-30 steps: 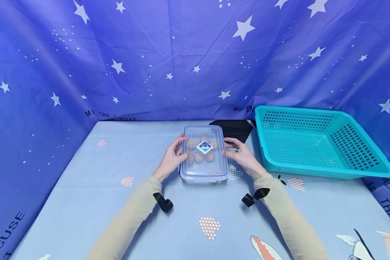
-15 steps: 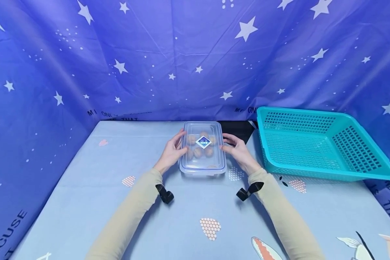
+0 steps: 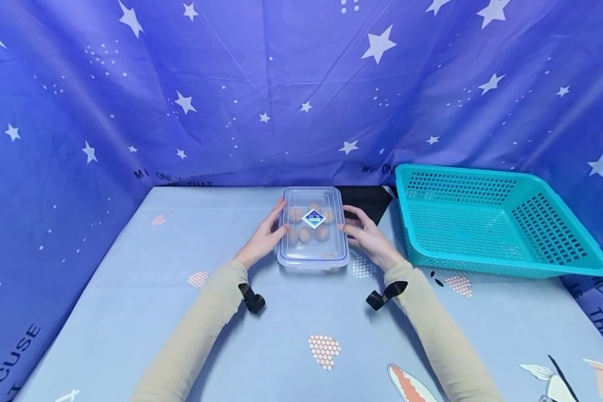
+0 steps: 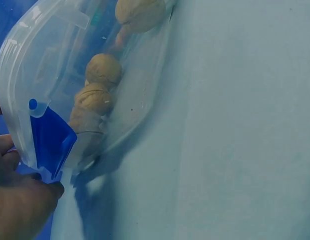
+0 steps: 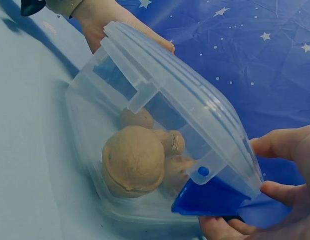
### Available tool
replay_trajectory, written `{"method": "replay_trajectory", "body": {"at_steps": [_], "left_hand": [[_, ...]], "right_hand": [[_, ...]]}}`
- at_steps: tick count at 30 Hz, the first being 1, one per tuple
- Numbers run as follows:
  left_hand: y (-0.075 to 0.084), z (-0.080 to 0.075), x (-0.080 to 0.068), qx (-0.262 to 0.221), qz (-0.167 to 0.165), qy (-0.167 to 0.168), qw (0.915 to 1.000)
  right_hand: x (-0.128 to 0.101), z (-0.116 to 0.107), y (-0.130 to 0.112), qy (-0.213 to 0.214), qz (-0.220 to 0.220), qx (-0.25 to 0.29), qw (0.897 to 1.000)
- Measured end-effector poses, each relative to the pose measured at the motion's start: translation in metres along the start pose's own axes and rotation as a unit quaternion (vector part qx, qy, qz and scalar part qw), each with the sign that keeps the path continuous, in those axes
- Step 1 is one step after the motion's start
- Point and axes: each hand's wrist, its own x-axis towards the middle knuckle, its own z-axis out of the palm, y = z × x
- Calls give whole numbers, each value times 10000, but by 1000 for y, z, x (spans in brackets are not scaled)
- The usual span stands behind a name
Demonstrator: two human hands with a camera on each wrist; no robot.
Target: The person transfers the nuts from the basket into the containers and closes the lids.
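Note:
A clear plastic food container (image 3: pixel 314 248) with a blue-rimmed lid sits on the cloth at the table's far middle. Several walnuts (image 5: pixel 132 160) show inside, and a blue and white diamond label (image 3: pixel 314 219) is on the lid. My left hand (image 3: pixel 263 237) grips its left side, thumb at the lid's edge. On the opposite side my right hand (image 3: pixel 369 234) grips likewise, thumb on the rim. Blue side latches (image 4: pixel 51 142) slant outward from the container walls, near the fingers of each hand. The undersides of the fingers are partly hidden.
A turquoise plastic basket (image 3: pixel 462 223) stands at the right, close to my right hand. A black patch (image 3: pixel 365 201) lies behind the container at the table's back edge. A blue star-printed curtain (image 3: pixel 221 72) hangs behind and beside the light-blue tablecloth (image 3: pixel 146 312).
Over the last second the container has shifted slightly away from me, toward the back edge, and both hands have moved with it. Since half a second ago it has barely changed.

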Motion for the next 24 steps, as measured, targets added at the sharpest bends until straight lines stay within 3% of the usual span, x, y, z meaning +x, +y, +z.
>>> {"method": "replay_trajectory", "body": {"at_steps": [10,17,24], "left_hand": [[1,-3,1,132,-42,-170,9998],[-2,-3,0,52,-108,-175,9998],[-35,-2,11,263,52,-162,9995]], "right_hand": [[0,-1,2,117,-27,-149,9998],[-1,5,1,586,-280,-384,9971],[-1,8,1,726,-508,-664,9938]]}}
